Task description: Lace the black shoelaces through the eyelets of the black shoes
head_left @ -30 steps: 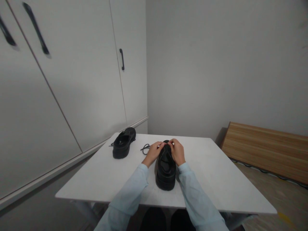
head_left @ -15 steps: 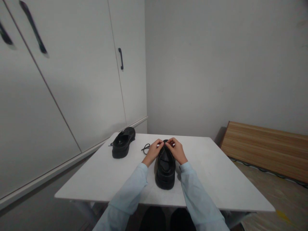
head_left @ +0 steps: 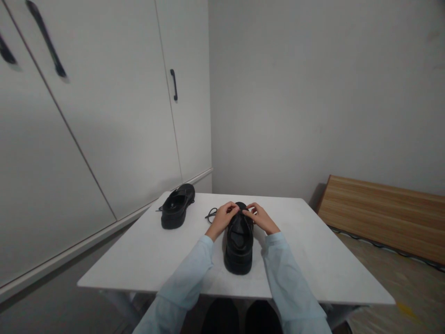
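Note:
A black shoe (head_left: 239,250) stands on the white table in front of me, its heel toward me. At the left of its lace area, my left hand (head_left: 225,217) has thumb and forefinger pinched together; what is between them is too small to make out. My right hand (head_left: 259,217) is at the right side of the same area, fingers bent close together around something I cannot make out. A loop of black lace (head_left: 211,214) lies on the table left of my left hand. The second black shoe (head_left: 177,206) sits at the back left.
The white table (head_left: 139,264) fills the lower middle. White cupboards (head_left: 121,116) with dark handles stand at the left. A wood-grain board (head_left: 382,213) leans at the right beyond the table, by a grey wall (head_left: 313,93).
My right hand has moved to the right, away from my left hand, and the gap between their fingertips is wider. The left hand has hardly moved.

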A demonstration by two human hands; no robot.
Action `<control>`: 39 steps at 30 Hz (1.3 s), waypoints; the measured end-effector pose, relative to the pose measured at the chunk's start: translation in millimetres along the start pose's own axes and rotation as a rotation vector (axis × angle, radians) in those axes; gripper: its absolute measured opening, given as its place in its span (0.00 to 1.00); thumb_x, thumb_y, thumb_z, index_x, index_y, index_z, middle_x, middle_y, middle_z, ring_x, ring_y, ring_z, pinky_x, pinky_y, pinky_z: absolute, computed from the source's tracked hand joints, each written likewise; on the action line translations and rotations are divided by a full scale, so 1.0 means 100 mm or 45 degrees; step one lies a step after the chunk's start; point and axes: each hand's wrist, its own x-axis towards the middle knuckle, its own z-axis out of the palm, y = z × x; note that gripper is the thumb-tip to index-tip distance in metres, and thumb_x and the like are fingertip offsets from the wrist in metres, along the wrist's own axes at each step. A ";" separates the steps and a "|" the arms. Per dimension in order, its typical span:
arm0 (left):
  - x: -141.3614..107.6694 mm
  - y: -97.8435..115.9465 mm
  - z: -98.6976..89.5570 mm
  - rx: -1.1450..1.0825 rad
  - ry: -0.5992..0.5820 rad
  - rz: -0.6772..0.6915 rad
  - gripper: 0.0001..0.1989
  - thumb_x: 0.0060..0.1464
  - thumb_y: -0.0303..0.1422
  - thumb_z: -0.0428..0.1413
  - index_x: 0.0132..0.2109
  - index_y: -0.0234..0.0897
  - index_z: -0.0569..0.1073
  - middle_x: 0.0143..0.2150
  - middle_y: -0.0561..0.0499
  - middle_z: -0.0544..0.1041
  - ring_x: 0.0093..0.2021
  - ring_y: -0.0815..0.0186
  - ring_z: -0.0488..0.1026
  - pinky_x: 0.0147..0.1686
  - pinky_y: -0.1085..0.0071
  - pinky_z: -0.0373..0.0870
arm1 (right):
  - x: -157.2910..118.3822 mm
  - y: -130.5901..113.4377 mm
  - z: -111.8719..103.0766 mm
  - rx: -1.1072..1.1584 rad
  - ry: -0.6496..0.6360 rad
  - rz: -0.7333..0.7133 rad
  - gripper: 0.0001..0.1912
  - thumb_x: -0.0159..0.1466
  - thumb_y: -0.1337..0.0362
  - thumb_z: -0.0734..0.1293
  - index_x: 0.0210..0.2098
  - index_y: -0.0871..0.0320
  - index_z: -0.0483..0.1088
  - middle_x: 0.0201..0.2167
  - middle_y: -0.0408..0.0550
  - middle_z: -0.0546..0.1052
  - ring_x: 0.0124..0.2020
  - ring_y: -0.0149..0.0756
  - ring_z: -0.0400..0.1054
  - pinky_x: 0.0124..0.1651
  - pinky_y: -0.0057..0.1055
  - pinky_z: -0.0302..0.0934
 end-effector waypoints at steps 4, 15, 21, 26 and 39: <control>0.00 0.00 0.00 0.121 -0.047 0.052 0.09 0.55 0.38 0.53 0.34 0.36 0.73 0.33 0.51 0.76 0.36 0.65 0.72 0.40 0.71 0.67 | -0.04 -0.08 -0.04 0.196 -0.061 0.182 0.12 0.53 0.61 0.66 0.37 0.55 0.66 0.25 0.39 0.67 0.25 0.30 0.64 0.28 0.28 0.60; 0.01 0.06 0.01 0.442 -0.123 0.261 0.07 0.56 0.35 0.54 0.35 0.38 0.74 0.36 0.50 0.76 0.40 0.63 0.72 0.44 0.69 0.65 | -0.14 -0.19 -0.19 0.498 -0.100 0.291 0.07 0.51 0.66 0.65 0.31 0.56 0.66 0.25 0.40 0.69 0.27 0.30 0.66 0.31 0.30 0.66; 0.03 0.14 0.02 0.658 -0.208 0.232 0.06 0.55 0.36 0.55 0.36 0.44 0.77 0.35 0.53 0.78 0.37 0.62 0.70 0.41 0.69 0.63 | -0.12 -0.13 -0.24 0.609 -0.136 0.314 0.06 0.49 0.68 0.65 0.28 0.57 0.68 0.25 0.42 0.71 0.27 0.30 0.67 0.31 0.30 0.66; 0.05 0.20 0.03 0.763 -0.279 0.193 0.07 0.55 0.37 0.55 0.39 0.45 0.77 0.34 0.51 0.77 0.39 0.60 0.70 0.40 0.70 0.63 | -0.12 -0.12 -0.28 0.664 -0.177 0.315 0.04 0.48 0.69 0.66 0.26 0.58 0.70 0.24 0.44 0.73 0.26 0.31 0.68 0.31 0.30 0.65; 0.08 0.20 0.08 0.839 -0.275 0.202 0.06 0.56 0.37 0.55 0.40 0.45 0.76 0.34 0.51 0.76 0.38 0.61 0.70 0.40 0.70 0.62 | -0.12 -0.10 -0.27 0.664 -0.211 0.308 0.04 0.50 0.66 0.68 0.27 0.59 0.70 0.24 0.44 0.74 0.27 0.32 0.70 0.32 0.30 0.66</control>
